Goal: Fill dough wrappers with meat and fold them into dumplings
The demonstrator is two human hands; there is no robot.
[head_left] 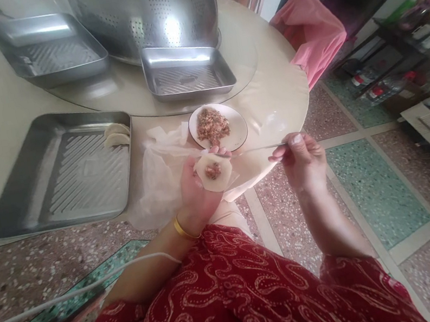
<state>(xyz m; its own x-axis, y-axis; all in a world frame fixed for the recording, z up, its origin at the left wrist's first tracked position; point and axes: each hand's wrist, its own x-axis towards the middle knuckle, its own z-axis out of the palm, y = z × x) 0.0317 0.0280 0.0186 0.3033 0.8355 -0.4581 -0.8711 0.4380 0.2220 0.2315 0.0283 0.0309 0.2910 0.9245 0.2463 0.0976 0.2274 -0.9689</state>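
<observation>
My left hand cradles a dumpling wrapper on its palm and fingers. A small lump of meat filling sits in the middle of the wrapper. Pinched in my right hand is the end of a thin utensil, perhaps a spoon or chopstick, whose far end reaches left to the wrapper's upper edge. Just beyond my left hand stands a white plate heaped with more meat filling. Two folded dumplings lie at the right side of the large metal tray.
Crumpled translucent wrapping lies between the large tray and the plate. Two smaller metal trays and a big perforated colander stand farther back. A pink-covered chair is at the right. A white cable runs beside my left forearm.
</observation>
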